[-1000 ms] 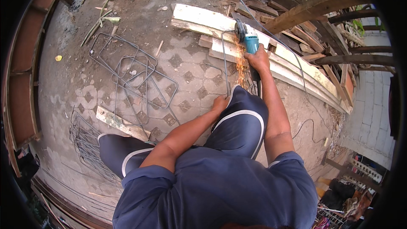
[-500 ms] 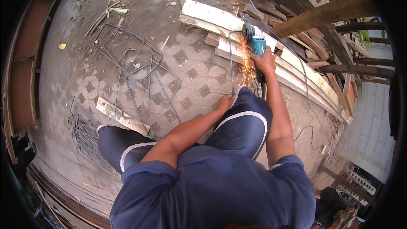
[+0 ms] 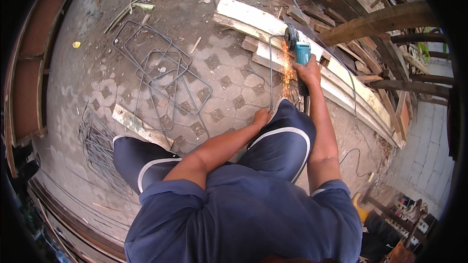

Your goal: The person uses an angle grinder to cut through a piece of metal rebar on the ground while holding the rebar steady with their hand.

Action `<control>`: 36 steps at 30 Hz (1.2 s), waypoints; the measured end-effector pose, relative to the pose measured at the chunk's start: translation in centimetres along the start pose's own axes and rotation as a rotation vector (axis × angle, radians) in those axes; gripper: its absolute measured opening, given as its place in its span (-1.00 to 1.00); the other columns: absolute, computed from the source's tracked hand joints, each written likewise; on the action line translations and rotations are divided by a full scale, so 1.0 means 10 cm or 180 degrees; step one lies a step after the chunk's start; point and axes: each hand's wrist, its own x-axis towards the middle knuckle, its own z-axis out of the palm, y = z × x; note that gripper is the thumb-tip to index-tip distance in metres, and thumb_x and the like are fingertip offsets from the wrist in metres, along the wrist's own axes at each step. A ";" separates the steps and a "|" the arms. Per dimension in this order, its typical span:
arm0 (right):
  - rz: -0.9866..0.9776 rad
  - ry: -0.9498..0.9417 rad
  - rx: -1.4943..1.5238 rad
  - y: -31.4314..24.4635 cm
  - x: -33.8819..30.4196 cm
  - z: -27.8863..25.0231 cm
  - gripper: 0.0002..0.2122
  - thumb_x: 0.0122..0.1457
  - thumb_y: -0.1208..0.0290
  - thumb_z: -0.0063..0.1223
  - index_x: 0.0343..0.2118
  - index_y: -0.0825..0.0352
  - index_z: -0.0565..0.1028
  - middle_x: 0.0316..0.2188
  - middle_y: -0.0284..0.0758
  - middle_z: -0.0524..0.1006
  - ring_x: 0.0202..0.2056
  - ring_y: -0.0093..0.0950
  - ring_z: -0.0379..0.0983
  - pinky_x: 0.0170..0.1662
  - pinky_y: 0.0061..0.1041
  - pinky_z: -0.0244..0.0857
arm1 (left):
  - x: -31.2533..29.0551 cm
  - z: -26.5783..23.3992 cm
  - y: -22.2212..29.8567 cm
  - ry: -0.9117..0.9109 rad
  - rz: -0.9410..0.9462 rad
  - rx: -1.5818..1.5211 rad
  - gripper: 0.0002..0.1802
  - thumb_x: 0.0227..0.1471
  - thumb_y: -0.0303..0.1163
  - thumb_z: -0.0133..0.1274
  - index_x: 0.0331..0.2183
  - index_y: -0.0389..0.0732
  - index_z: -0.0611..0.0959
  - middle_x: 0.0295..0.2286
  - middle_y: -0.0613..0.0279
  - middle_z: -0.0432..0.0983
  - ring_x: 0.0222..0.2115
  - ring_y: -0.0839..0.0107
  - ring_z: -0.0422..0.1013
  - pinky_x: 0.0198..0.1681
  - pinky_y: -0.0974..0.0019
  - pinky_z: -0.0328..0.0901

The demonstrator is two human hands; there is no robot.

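My right hand [image 3: 308, 73] is wrapped around the body of a teal and black angle grinder [image 3: 302, 54], held at arm's length over the planks. Its disc meets the upper end of a bent steel rod [image 3: 271, 75], and orange sparks [image 3: 287, 75] stream down toward my knee. My left hand [image 3: 263, 116] is closed on the rod's lower end, beside my bent right knee; the knee partly hides the fingers. The rod's bent top rests at the edge of a whitish plank [image 3: 253, 17].
Several bent steel rod frames [image 3: 161, 75] lie on the paving at left, with a bundle of more frames [image 3: 100, 146] near my left knee. A short board [image 3: 139, 125] lies between them. The grinder's cable [image 3: 352, 87] crosses the planks. Scrap timber [image 3: 363, 48] is piled at right.
The view has shifted slightly, while both hands keep their holds. Sparks still fly from the disc. A yellow shape beside a dark one has appeared at the lower right.
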 end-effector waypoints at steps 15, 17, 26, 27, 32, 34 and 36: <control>0.0015 -0.0001 -0.0005 0.01 -0.01 -0.01 -0.25 -0.09 0.08 0.35 0.10 0.44 0.29 -0.09 0.14 0.59 -0.07 0.02 0.58 0.04 -0.14 0.42 | 0.00 0.01 -0.05 0.0038 0.0170 -0.0072 -0.47 0.20 0.09 0.00 -0.19 -0.17 0.75 -0.26 -0.23 0.63 -0.15 -0.19 0.56 -0.07 -0.08 0.40; 0.0022 0.0050 0.0046 -0.02 -0.03 -0.01 -0.28 -0.11 0.14 0.35 0.07 0.47 0.32 -0.12 0.13 0.59 -0.11 -0.01 0.59 0.01 -0.16 0.42 | 0.02 0.01 -0.08 0.0003 0.0101 -0.0157 -0.47 0.20 0.10 0.00 -0.17 -0.16 0.75 -0.26 -0.24 0.63 -0.15 -0.20 0.55 -0.07 -0.08 0.40; 0.0006 0.0093 0.0058 -0.06 -0.01 0.01 -0.28 -0.10 0.15 0.34 0.07 0.48 0.33 -0.13 0.15 0.59 -0.12 0.00 0.59 0.00 -0.17 0.42 | 0.10 0.03 -0.21 -0.0029 0.0223 0.0053 -0.46 0.20 0.08 0.00 -0.21 -0.22 0.74 -0.27 -0.25 0.63 -0.15 -0.22 0.55 -0.06 -0.09 0.39; 0.0001 0.0107 0.0077 -0.06 -0.01 0.01 -0.28 -0.10 0.15 0.34 0.07 0.48 0.33 -0.13 0.15 0.59 -0.12 0.00 0.59 0.00 -0.16 0.42 | 0.10 0.04 -0.22 -0.0030 0.0258 0.0115 -0.47 0.19 0.07 0.00 -0.22 -0.22 0.74 -0.27 -0.25 0.63 -0.16 -0.22 0.55 -0.06 -0.10 0.39; 0.0135 -0.0019 -0.0066 -0.08 0.01 -0.05 -0.27 -0.09 0.09 0.32 0.08 0.43 0.30 -0.10 0.14 0.59 -0.07 0.02 0.59 0.04 -0.14 0.43 | -0.04 -0.01 -0.22 -0.0007 0.0198 0.0304 -0.52 0.18 0.01 0.01 -0.25 -0.23 0.74 -0.27 -0.24 0.63 -0.18 -0.20 0.56 -0.06 -0.11 0.39; 0.0166 -0.0049 -0.0080 0.00 -0.05 -0.05 -0.27 -0.10 0.10 0.33 0.08 0.44 0.31 -0.10 0.14 0.59 -0.08 0.03 0.59 0.03 -0.14 0.43 | -0.12 0.00 -0.19 0.0090 0.0214 0.0265 -0.57 0.17 -0.05 0.03 -0.26 -0.23 0.73 -0.30 -0.25 0.62 -0.22 -0.20 0.56 -0.10 -0.10 0.40; 0.0109 -0.0024 -0.0050 0.01 -0.06 -0.01 -0.27 -0.11 0.11 0.33 0.09 0.45 0.31 -0.10 0.15 0.59 -0.08 0.04 0.58 0.02 -0.14 0.43 | -0.19 0.01 -0.14 0.0156 0.0208 0.0150 -0.59 0.17 -0.07 0.05 -0.25 -0.23 0.73 -0.32 -0.25 0.62 -0.24 -0.20 0.56 -0.12 -0.09 0.41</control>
